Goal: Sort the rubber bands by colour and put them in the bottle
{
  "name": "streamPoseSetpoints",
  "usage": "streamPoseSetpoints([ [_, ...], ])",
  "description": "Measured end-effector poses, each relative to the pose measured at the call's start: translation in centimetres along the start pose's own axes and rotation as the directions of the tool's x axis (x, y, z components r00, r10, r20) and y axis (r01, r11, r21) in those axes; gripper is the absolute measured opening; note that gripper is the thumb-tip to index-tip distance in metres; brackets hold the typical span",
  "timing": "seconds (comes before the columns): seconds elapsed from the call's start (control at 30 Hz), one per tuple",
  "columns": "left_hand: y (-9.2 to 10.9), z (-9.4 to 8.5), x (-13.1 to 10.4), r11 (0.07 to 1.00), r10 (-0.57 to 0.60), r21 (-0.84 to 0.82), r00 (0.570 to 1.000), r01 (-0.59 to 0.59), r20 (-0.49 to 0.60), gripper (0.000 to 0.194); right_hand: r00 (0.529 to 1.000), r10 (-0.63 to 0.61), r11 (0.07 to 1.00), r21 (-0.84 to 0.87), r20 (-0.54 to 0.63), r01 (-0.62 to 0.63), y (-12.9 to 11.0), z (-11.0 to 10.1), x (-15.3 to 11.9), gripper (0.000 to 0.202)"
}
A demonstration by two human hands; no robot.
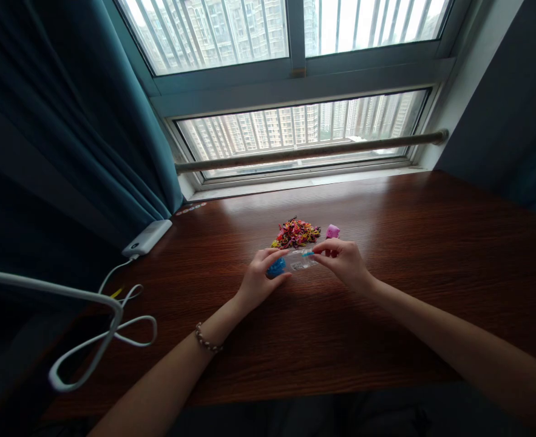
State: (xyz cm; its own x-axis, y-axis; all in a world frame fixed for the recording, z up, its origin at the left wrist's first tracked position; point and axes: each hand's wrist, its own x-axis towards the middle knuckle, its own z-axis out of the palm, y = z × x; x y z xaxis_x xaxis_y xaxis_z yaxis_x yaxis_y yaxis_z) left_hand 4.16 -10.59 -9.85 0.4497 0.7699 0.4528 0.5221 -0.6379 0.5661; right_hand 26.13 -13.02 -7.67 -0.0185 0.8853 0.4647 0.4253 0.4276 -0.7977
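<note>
My left hand rests on the wooden desk and grips a small blue object. My right hand pinches the right end of a small clear plastic piece that spans between both hands. Just behind the hands lies a pile of small colourful rubber bands. A small pink object sits right of the pile. A beaded bracelet circles my left wrist.
A white power bank lies at the desk's back left corner, with a white cable looping off the left edge. A teal curtain hangs left. A window with a metal rail runs behind the desk.
</note>
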Motion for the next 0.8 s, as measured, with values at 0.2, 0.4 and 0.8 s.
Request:
streamPoseSetpoints([
  [0.2,0.0,-0.1,0.1,0.999,-0.020,-0.036,1.000,0.020,0.004,0.044,0.998,0.032,0.996,0.086,-0.058,-0.027,-0.8,-0.2,-0.1,0.015],
  [0.4,-0.2,0.6,-0.4,0.969,-0.081,-0.234,0.997,0.079,-0.003,0.047,1.000,0.012,0.957,0.288,0.023,-0.018,-0.6,0.5,-0.3,0.052],
  [0.8,0.8,0.5,-0.3,0.993,0.047,-0.110,0.998,-0.042,0.038,0.050,0.987,0.128,0.906,0.415,-0.094,-0.078,0.2,-2.8,2.6,0.042],
])
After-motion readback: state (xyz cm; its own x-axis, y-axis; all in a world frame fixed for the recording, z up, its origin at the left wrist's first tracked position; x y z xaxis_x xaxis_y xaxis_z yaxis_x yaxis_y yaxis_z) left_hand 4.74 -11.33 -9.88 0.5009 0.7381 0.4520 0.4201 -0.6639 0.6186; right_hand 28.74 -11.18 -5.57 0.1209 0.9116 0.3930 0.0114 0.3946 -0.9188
